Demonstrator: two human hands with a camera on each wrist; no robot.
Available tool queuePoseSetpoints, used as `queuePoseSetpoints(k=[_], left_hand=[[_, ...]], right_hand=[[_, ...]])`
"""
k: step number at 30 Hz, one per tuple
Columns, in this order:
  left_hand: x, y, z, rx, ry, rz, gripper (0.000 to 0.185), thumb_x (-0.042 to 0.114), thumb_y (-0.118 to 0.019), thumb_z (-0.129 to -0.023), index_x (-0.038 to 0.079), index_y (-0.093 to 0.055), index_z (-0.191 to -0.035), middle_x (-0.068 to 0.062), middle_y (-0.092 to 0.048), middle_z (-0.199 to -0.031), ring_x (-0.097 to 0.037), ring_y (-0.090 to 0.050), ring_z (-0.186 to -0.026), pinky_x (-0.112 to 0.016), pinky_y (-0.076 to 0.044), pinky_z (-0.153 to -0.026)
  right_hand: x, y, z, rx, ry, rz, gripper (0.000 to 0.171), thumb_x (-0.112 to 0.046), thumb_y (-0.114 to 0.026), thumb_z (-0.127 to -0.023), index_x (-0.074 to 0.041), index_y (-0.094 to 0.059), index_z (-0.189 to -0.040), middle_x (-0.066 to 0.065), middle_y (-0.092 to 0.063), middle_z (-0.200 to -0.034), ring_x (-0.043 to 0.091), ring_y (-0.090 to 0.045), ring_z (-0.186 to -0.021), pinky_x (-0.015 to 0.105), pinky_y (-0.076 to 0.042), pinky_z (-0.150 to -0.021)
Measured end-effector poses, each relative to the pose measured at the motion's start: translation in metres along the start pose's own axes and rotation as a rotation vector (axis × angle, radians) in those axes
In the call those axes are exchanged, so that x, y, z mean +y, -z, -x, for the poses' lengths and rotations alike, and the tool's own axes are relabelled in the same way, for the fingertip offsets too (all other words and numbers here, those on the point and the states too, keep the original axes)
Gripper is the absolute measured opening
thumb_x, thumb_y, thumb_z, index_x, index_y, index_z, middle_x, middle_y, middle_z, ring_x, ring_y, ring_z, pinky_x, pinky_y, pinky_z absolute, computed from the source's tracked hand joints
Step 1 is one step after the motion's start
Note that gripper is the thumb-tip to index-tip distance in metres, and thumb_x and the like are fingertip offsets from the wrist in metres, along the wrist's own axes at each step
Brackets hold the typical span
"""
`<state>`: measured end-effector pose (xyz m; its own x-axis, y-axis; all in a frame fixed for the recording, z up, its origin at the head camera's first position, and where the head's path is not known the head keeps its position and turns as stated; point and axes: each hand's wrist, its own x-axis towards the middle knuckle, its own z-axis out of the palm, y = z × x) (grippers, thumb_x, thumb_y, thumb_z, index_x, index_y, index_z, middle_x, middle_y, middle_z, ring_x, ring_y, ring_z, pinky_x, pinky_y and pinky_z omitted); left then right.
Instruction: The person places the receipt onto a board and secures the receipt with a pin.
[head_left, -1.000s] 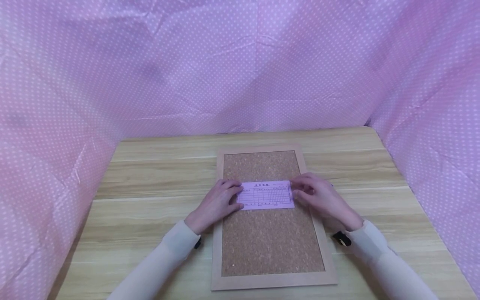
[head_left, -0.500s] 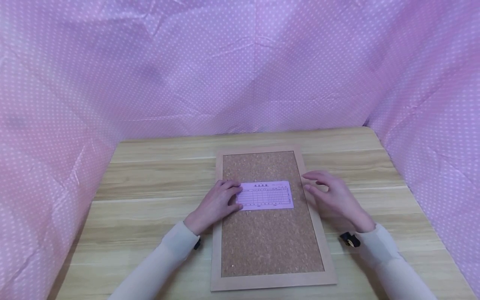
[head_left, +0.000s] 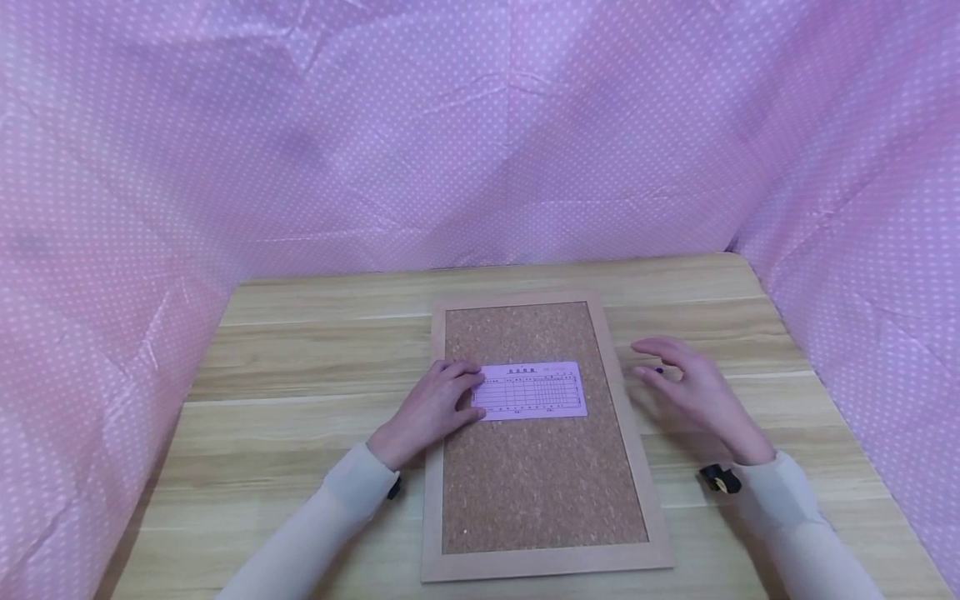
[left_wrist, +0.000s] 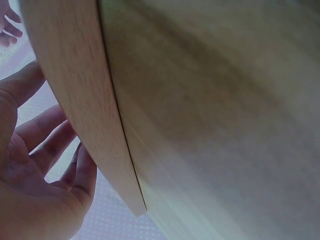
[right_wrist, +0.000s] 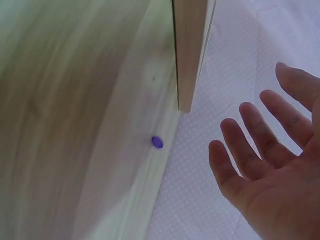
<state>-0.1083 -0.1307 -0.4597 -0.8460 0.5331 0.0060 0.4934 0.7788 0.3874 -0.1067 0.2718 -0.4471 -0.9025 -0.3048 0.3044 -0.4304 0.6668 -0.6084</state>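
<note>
A printed paper form (head_left: 531, 390), ruled like a receipt slip, lies flat across the framed cork board (head_left: 543, 483). My left hand (head_left: 433, 404) rests at its left end, fingertips and thumb touching the slip. To the right of the board, my right hand (head_left: 701, 396) hovers over the table with fingers spread and nothing held. Between its thumb and forefinger in the head view shows a small purple thumbtack (head_left: 659, 370). The right wrist view has this thumbtack (right_wrist: 157, 142) on the wood, apart from the open fingers. In the left wrist view, the frame side hides my fingertips.
The board's wooden frame (head_left: 547, 565) runs lengthwise on a light wood-grain table (head_left: 300, 350). Pink dotted cloth (head_left: 480, 150) hangs behind and on both sides. A black wrist device (head_left: 720, 479) sits under the right sleeve.
My right hand has left the slip's right end and moved right, off the board, its fingers spreading. The purple thumbtack now shows between them. My left hand stays put.
</note>
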Motion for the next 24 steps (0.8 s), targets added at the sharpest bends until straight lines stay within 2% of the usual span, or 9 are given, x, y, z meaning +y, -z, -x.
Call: queuePoseSetpoints(k=[2, 4, 7, 9, 16, 24], left_hand=[[0.000, 0.000, 0.000, 0.000, -0.001, 0.002, 0.057, 0.033, -0.082, -0.090, 0.002, -0.067, -0.135, -0.012, -0.059, -0.145, -0.032, -0.052, -0.128, -0.046, -0.042, -0.110], [0.000, 0.000, 0.000, -0.001, -0.002, 0.002, 0.057, 0.033, -0.082, -0.090, 0.002, -0.067, -0.135, -0.012, -0.059, -0.145, -0.032, -0.052, -0.128, -0.046, -0.043, -0.110], [0.000, 0.000, 0.000, 0.001, -0.002, 0.003, 0.056, 0.033, -0.082, -0.090, 0.002, -0.067, -0.135, -0.012, -0.059, -0.145, -0.032, -0.052, -0.128, -0.046, -0.043, -0.110], [0.000, 0.000, 0.000, 0.003, -0.003, 0.005, 0.056, 0.033, -0.082, -0.090, 0.002, -0.067, -0.134, -0.012, -0.059, -0.144, -0.033, -0.052, -0.128, -0.046, -0.043, -0.109], [0.000, 0.000, 0.000, 0.006, -0.006, 0.000, 0.055, 0.032, -0.083, -0.089, 0.002, -0.068, -0.134, -0.012, -0.060, -0.144, -0.032, -0.052, -0.127, -0.046, -0.043, -0.109], [0.000, 0.001, 0.000, 0.003, -0.006, -0.003, 0.056, 0.032, -0.083, -0.089, 0.003, -0.068, -0.134, -0.012, -0.060, -0.144, -0.032, -0.053, -0.126, -0.045, -0.043, -0.109]], right_hand=[[0.003, 0.002, 0.002, 0.001, -0.005, 0.011, 0.038, -0.009, -0.077, -0.093, -0.004, -0.069, -0.130, 0.017, -0.067, -0.132, 0.038, -0.061, -0.121, 0.018, -0.039, -0.106], [0.005, 0.004, 0.003, -0.001, -0.008, 0.014, 0.039, -0.009, -0.077, -0.092, -0.003, -0.068, -0.130, 0.019, -0.066, -0.132, 0.040, -0.060, -0.121, 0.032, -0.044, -0.108], [0.009, 0.007, 0.004, -0.010, -0.004, 0.018, 0.041, -0.008, -0.078, -0.091, -0.002, -0.068, -0.130, 0.022, -0.064, -0.133, 0.043, -0.059, -0.122, 0.054, -0.046, -0.103], [0.012, 0.010, 0.004, -0.022, -0.002, 0.013, 0.043, -0.007, -0.079, -0.090, -0.001, -0.067, -0.131, 0.024, -0.063, -0.134, 0.046, -0.057, -0.122, 0.062, -0.044, -0.101], [0.020, 0.016, 0.008, -0.074, -0.064, 0.016, 0.046, -0.013, -0.078, -0.092, 0.000, -0.064, -0.134, 0.026, -0.059, -0.137, 0.049, -0.053, -0.126, 0.070, -0.040, -0.101], [0.029, 0.020, 0.009, -0.101, -0.073, 0.036, 0.046, -0.011, -0.078, -0.092, 0.002, -0.064, -0.133, 0.022, -0.063, -0.127, 0.044, -0.063, -0.111, 0.064, -0.051, -0.092]])
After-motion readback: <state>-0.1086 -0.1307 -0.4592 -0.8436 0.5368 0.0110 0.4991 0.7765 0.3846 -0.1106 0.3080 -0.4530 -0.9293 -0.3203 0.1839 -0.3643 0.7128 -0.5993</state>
